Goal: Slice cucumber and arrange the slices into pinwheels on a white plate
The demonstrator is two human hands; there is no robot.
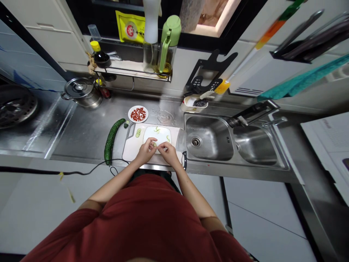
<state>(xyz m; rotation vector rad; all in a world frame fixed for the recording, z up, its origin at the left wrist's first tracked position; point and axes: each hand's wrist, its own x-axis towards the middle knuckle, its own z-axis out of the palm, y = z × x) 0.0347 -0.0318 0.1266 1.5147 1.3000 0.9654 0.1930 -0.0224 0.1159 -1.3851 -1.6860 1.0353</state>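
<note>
- Green cucumber slice [155, 144] pinched by left hand [145, 152] and right hand [169, 153], fingers [161, 146] closed on it
- Over white plate [149, 136] on board [129, 149]
- Wet slice could slip or tear under hard pinching
- Knife handle [184, 160] at board edge, could get knocked
- Whole cucumber [111, 141] beside board; red-berry dish [137, 114] beyond

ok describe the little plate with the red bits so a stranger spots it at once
On the stainless steel counter, find the white cutting board just left of the double sink. Directly behind it sits a small round white plate of chopped red pieces. Unlike the larger white plate on the board, it holds nothing green.
</note>
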